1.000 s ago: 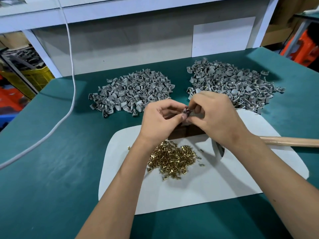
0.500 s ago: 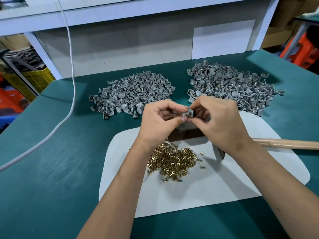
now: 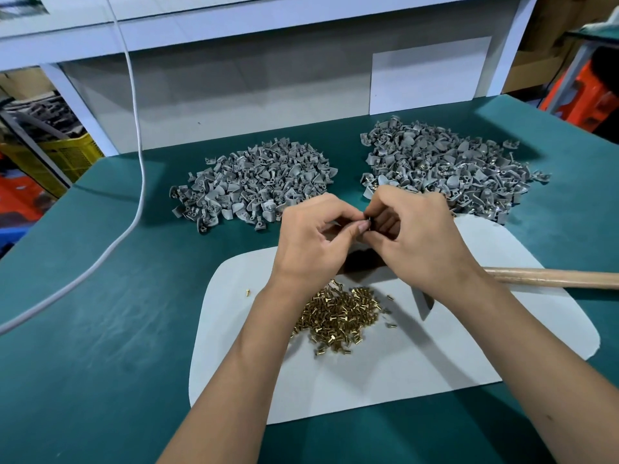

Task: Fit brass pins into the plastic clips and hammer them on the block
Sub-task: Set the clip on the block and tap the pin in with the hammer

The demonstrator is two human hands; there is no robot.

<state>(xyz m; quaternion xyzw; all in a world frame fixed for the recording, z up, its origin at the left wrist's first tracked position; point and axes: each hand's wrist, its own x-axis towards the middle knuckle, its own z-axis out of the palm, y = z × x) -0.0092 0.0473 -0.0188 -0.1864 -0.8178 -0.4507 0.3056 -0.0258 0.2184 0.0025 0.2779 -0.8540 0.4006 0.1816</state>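
My left hand point(image 3: 313, 244) and my right hand point(image 3: 417, 239) meet fingertip to fingertip above the dark block point(image 3: 360, 262), which they mostly hide. Between the fingertips sits a small grey plastic clip point(image 3: 367, 223), almost covered; whether a pin is in it I cannot tell. A heap of brass pins point(image 3: 338, 316) lies on the white sheet point(image 3: 385, 373) below my hands. Two piles of grey clips lie beyond: one at the left point(image 3: 254, 182), one at the right point(image 3: 445, 169).
A hammer's wooden handle point(image 3: 552, 277) lies on the white sheet to the right, its head hidden under my right wrist. A white cable point(image 3: 137, 182) hangs down onto the green table point(image 3: 100, 329) at the left. One stray pin point(image 3: 248, 291) lies near the sheet's left edge.
The clip with its brass pin head showed between my fingertips half a second ago; now my fingers have closed over it and the hands shifted slightly.
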